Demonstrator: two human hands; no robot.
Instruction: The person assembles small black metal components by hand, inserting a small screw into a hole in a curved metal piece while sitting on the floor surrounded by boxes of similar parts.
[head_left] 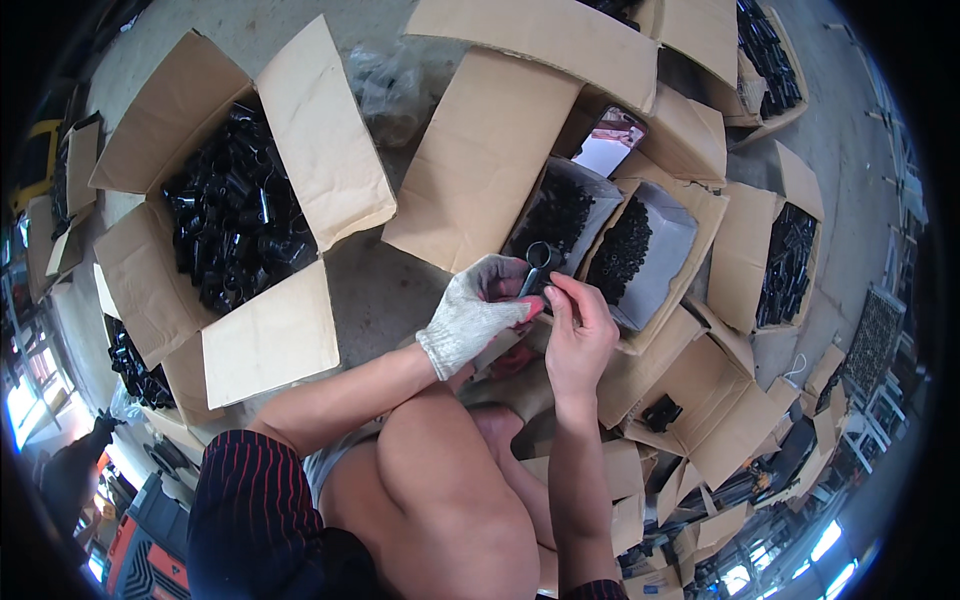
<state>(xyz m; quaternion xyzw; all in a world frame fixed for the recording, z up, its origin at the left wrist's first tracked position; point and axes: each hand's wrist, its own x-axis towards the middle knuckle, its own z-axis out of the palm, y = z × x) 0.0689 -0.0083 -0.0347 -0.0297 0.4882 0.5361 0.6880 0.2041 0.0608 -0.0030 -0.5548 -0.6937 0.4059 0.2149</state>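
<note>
My left hand (480, 305), in a whitish knit glove with reddish fingers, is closed round a black tubular part with a round ring end (539, 256). The ring faces up, above the glove's fingertips. Right beside it, my bare right hand (580, 335) has its thumb and index finger pinched together near the part's side; whatever sits between them is too small to make out. Just beyond my hands, a cardboard box holds two grey-lined trays: the left tray (597, 200) and the right tray (672, 245), both with many small black pieces.
On my left a big open carton (140, 265) holds a heap of glossy black tubular parts (240, 210). A phone (610, 142) leans at the back of the tray box. More cartons (745, 255) with black parts stand along the right. A smaller carton (690, 385) holds a few black parts.
</note>
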